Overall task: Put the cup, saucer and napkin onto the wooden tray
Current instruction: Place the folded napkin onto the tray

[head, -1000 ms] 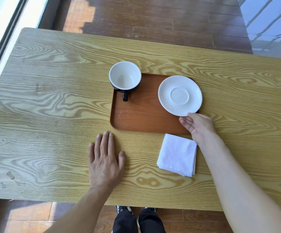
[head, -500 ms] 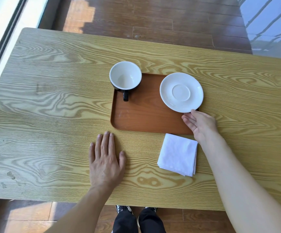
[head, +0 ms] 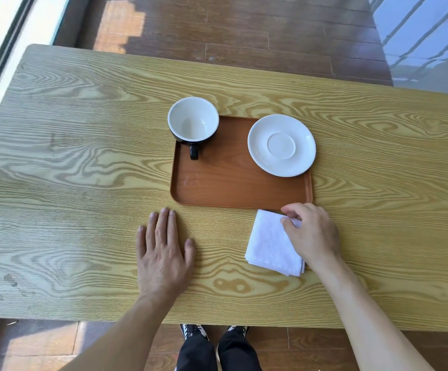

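The wood-grain bench (head: 83,156) carried a wooden tray (head: 230,188) at frame centre, a folded white napkin (head: 268,245) below it, and the flat left hand (head: 163,253).

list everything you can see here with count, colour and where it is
table: 1, light wood grain, fills the middle of the view
wooden tray: 1, reddish brown, centre of the table
cup: 1, black outside and white inside, empty, far left corner of the tray, handle toward the person
saucer: 1, white, far right part of the tray
napkin: 1, white, folded, on the table just near of the tray's right corner
floor: dark brown planks, beyond and below the table
shoes: 2, dark and white, below the near table edge
left hand: flat on the table
right hand: fingers on the napkin's far right corner
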